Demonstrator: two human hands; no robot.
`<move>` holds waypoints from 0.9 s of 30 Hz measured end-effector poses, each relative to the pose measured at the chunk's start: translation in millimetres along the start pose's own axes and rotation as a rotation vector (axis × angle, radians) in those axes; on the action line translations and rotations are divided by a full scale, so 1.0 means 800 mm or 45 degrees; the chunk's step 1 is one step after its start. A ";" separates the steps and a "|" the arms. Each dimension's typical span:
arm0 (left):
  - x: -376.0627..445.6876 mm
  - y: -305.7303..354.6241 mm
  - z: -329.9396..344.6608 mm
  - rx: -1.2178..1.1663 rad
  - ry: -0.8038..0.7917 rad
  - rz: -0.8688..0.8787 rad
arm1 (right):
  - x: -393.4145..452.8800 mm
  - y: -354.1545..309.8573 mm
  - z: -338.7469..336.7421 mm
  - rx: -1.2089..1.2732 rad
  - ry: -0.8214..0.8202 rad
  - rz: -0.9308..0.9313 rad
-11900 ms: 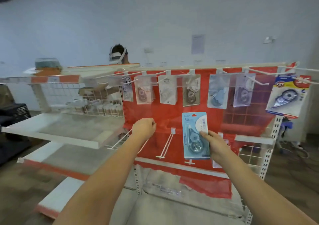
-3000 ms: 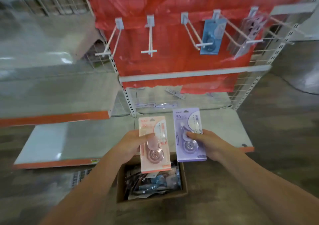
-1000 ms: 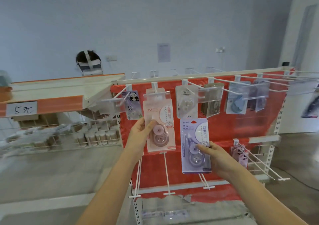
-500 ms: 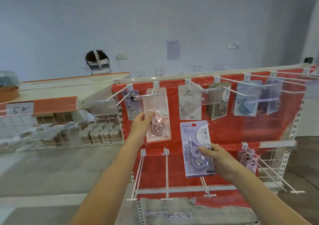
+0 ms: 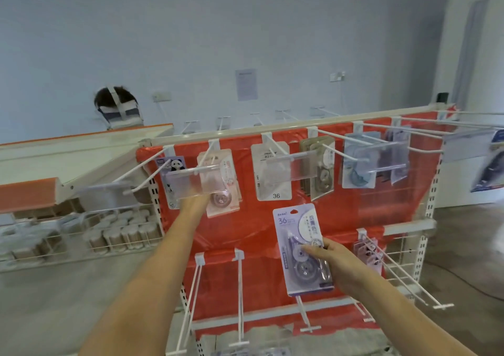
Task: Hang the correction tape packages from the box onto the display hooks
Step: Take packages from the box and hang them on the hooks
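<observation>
The pink correction tape package [image 5: 225,192] hangs on a top-row display hook [image 5: 210,153], behind that hook's clear label holder. My left hand [image 5: 195,205] holds the package at its lower left edge; the label holder partly hides the fingers. In front of the red backboard [image 5: 341,213], my right hand [image 5: 336,264] grips a purple correction tape package [image 5: 298,246] upright by its right side, below the white "36" package [image 5: 272,175]. Two bare lower hooks [image 5: 240,295] stick out under my left arm. The box is out of sight.
More packages hang along the top row, among them a panda one [image 5: 171,170] and a blue one [image 5: 357,170]. A lower right hook [image 5: 368,249] carries several. A wire basket of rolls [image 5: 117,235] stands at the left. Another person's head [image 5: 117,104] shows behind the shelf.
My left hand has slid the pink package further back on the top hook, behind the label holder. My right hand keeps the purple package in about the same place.
</observation>
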State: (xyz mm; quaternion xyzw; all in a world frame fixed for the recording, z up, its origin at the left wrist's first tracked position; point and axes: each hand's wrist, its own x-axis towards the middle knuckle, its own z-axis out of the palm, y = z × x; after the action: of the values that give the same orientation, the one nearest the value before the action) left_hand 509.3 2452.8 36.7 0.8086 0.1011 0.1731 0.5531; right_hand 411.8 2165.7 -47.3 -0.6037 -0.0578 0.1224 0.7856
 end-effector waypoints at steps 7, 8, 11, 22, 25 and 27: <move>-0.044 -0.061 0.006 0.651 -0.250 -0.044 | -0.002 0.007 0.003 0.020 0.063 0.040; -0.052 -0.065 0.009 0.717 -0.300 -0.024 | -0.005 0.009 0.003 0.025 0.084 0.052; -0.068 -0.071 0.021 0.923 -0.385 0.078 | -0.018 0.012 0.004 0.048 0.156 0.059; -0.122 -0.024 0.097 1.219 -0.590 0.640 | -0.098 -0.017 -0.020 0.118 0.427 -0.111; -0.144 -0.007 0.126 1.223 -0.612 0.752 | -0.117 -0.030 -0.044 0.143 0.479 -0.181; -0.157 0.005 0.147 1.223 -0.626 0.815 | -0.129 -0.041 -0.064 0.165 0.492 -0.228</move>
State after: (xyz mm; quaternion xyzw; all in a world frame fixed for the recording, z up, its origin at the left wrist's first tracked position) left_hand 439.4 2305.8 -19.2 0.9734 -0.2096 0.0742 0.0558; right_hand 328.6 2083.1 -23.3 -0.5566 0.0485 -0.0624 0.8270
